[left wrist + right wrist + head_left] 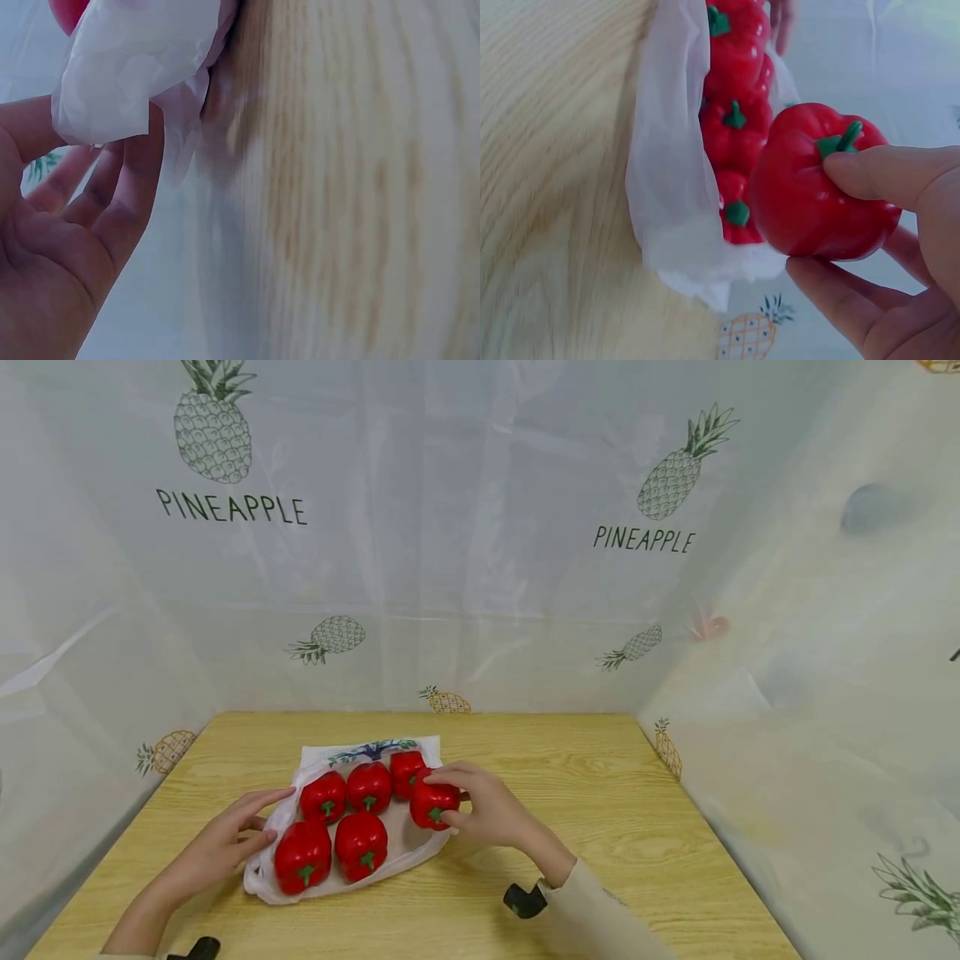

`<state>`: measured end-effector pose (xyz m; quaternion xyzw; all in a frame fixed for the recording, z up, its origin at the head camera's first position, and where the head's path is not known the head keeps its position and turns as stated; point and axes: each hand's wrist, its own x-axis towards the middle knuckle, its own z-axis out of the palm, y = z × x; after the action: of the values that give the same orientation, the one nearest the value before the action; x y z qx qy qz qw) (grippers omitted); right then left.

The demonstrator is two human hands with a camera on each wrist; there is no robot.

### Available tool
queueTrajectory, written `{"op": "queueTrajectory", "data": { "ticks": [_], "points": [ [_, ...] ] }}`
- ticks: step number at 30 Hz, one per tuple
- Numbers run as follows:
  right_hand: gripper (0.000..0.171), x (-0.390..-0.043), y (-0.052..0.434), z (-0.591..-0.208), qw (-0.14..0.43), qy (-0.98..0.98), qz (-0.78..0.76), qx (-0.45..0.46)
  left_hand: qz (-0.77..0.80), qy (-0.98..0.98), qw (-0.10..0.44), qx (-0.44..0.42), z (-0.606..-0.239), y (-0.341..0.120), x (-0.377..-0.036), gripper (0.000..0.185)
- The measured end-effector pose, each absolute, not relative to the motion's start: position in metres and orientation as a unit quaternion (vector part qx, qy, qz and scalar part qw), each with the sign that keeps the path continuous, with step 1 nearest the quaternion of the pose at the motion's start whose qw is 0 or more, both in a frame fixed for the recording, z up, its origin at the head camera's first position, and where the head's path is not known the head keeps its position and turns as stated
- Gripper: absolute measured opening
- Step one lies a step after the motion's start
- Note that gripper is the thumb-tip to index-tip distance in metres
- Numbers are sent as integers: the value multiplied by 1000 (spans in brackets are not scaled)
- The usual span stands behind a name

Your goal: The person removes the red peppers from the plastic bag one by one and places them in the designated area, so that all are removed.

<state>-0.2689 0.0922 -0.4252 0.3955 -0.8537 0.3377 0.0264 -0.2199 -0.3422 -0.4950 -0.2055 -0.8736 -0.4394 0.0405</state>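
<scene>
Our left hand, fingers relaxed, steadies the white plastic bag at the table's near-left. Our right hand grips the sixth red bell pepper at the bag's right edge. We judge placement underway; next, seat it beside the five peppers, then release.

Table: light wood grain, runs to backdrop.
Backdrop: whitish sheet w/ pineapple prints + "PINEAPPLE" text, wraps 3 sides.
Wrist-cam mounts: black, near bottom edge.

We see a light wooden desk, enclosed on three sides by translucent white curtains printed with pineapples and "PINEAPPLE" lettering; soft, even light.
</scene>
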Motion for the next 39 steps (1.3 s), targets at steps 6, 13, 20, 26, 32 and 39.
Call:
{"op": "queueTrajectory", "data": {
  "ticks": [6, 13, 20, 26, 32, 39],
  "points": [
    [48, -275, 113, -420, 59, -850, 347, 392, -430, -879, 46, -201, -498, -343, -220, 63],
    [51, -290, 137, -420, 81, -859, 346, 368, -424, -881, 48, -202, -496, -343, -218, 64],
    [51, -306, 159, -424, 84, -872, 337, 346, -423, -881, 49, -205, -496, -343, -217, 63],
    [53, -319, 175, -429, 87, -875, 334, 339, -426, -879, 46, -208, -496, -343, -217, 63],
    [52, -328, 186, -434, 72, -873, 342, 341, -433, -878, 36, -202, -495, -344, -221, 64],
    [52, -339, 194, -439, 60, -873, 347, 336, -435, -876, 37, -205, -495, -344, -221, 62]
  ]
}}
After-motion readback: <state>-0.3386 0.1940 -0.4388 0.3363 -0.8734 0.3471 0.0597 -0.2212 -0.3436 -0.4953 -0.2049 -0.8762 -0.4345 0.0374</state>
